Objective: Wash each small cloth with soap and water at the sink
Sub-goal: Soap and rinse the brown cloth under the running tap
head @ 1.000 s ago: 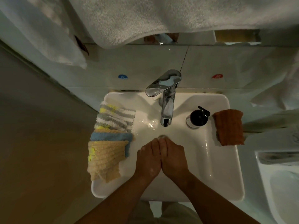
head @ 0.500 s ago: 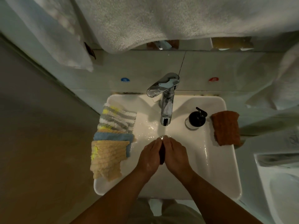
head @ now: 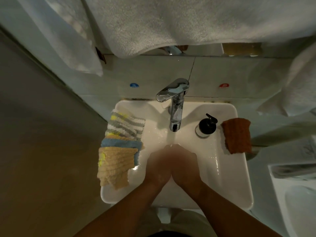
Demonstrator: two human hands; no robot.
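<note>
My left hand (head: 158,166) and my right hand (head: 185,165) are pressed together over the white sink (head: 239,194), fingertips under the water stream (head: 171,138) from the chrome faucet (head: 176,115). Both are motion-blurred, and I see no cloth between them. On the sink's left rim lies a stack of small cloths: a grey, white and yellow striped cloth (head: 126,124), a blue cloth (head: 121,144) and a beige cloth (head: 114,166). A rust-brown cloth (head: 237,135) lies on the right rim beside a black-topped soap dispenser (head: 206,126).
A large white towel (head: 171,23) hangs above the faucet, with more white towels at the left (head: 68,40) and right (head: 301,82). A second white basin (head: 294,202) shows at the right edge. A wall stands to the left.
The hands stay together under the faucet and have shifted slightly, now blurred by motion. The water stream now shows clearly above the fingertips.
</note>
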